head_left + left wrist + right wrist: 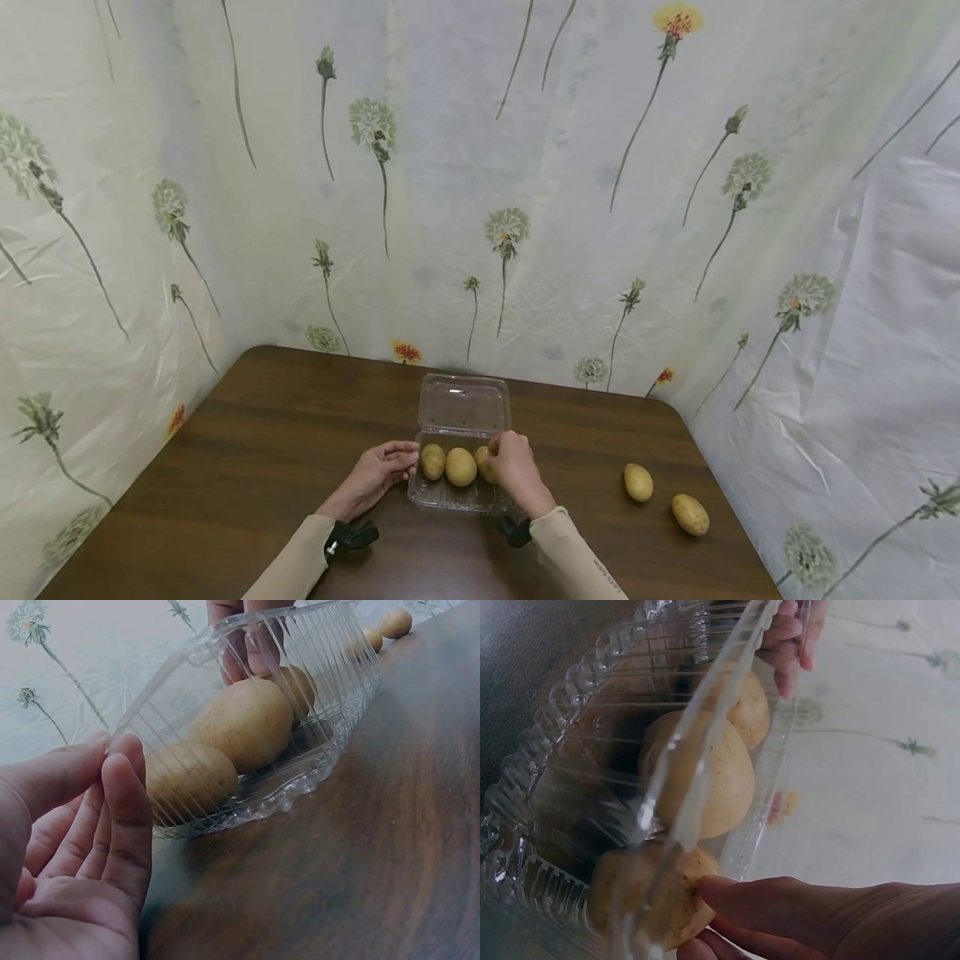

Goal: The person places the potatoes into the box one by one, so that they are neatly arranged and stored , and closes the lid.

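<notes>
A clear plastic clamshell container (442, 503) lies on the table with its lid (463, 407) tipped back. Inside, a left potato (432, 462) and a middle potato (461, 467) sit side by side. My left hand (377, 472) pinches the container's left rim between thumb and fingers, as the left wrist view shows. At the right end of the container, my right hand (519, 472) grips a third potato (656, 896), thumb on one side and fingers on the other. In the head view that hand partly covers this potato.
To the right on the brown wooden table (300, 400) lie two loose potatoes, a nearer one (691, 514) and a farther one (638, 482). A flower-printed curtain (450, 167) hangs behind the table and along both sides.
</notes>
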{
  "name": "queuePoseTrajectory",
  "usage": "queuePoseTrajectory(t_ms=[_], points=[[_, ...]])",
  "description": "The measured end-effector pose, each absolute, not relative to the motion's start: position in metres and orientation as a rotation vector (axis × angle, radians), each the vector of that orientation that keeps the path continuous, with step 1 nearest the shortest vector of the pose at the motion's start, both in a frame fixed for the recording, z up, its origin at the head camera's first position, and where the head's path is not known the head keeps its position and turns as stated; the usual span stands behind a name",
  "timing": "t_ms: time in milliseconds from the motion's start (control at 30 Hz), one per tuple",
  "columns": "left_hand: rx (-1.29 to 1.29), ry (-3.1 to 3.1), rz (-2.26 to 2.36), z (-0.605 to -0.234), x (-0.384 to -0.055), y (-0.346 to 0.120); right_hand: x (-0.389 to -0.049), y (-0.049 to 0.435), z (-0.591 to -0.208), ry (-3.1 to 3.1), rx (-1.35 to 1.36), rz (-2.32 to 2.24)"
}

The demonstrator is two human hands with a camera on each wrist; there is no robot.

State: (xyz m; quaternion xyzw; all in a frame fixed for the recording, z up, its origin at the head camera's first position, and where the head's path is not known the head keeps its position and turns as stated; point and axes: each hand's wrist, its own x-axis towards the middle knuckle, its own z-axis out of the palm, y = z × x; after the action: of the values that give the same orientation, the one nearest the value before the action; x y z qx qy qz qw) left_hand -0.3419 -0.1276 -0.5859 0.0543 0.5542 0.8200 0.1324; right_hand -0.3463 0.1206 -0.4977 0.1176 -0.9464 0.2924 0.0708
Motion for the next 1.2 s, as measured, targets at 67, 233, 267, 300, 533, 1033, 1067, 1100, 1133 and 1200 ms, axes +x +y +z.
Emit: queuePoseTrajectory(t_ms=[67,233,267,300,533,1033,1067,1100,1133,1200], points=[[0.15,1.603,2.382,-0.5862,-0.342,-0.1273,-0.3462,0.1201,-0.4981,-2.844,0.357,0.873],[0.15,1.599,2.386,-0.5869,-0.3423,-0.127,-0.3444,0.1198,-0.4974,-2.832,0.373,0.855],[0.156,1.6,2.385,-0.5868,-0.3422,-0.1271,-0.3442,0.1198,-0.4969,-2.828,0.377,0.853],[0.16,1.6,2.384,-0.5864,-0.3419,-0.1271,-0.3443,0.12,-0.4968,-2.828,0.375,0.852],[0.165,1.606,2.378,-0.5858,-0.3416,-0.1275,-0.344,0.1202,-0.4957,-2.821,0.388,0.859],[0.159,1.622,2.38,-0.5872,-0.3414,-0.1267,-0.3459,0.1222,-0.4981,-2.84,0.369,0.868],[0.168,1.629,2.377,-0.5871,-0.3411,-0.127,-0.3462,0.1224,-0.4982,-2.843,0.365,0.881],[0.177,1.634,2.376,-0.5872,-0.341,-0.1273,-0.3463,0.1225,-0.498,-2.848,0.362,0.893],[0.184,1.639,2.374,-0.5869,-0.3407,-0.1274,-0.3463,0.1228,-0.4978,-2.847,0.364,0.896],[0.193,1.647,2.37,-0.5865,-0.3403,-0.1273,-0.3461,0.1232,-0.4977,-2.851,0.368,0.902]])
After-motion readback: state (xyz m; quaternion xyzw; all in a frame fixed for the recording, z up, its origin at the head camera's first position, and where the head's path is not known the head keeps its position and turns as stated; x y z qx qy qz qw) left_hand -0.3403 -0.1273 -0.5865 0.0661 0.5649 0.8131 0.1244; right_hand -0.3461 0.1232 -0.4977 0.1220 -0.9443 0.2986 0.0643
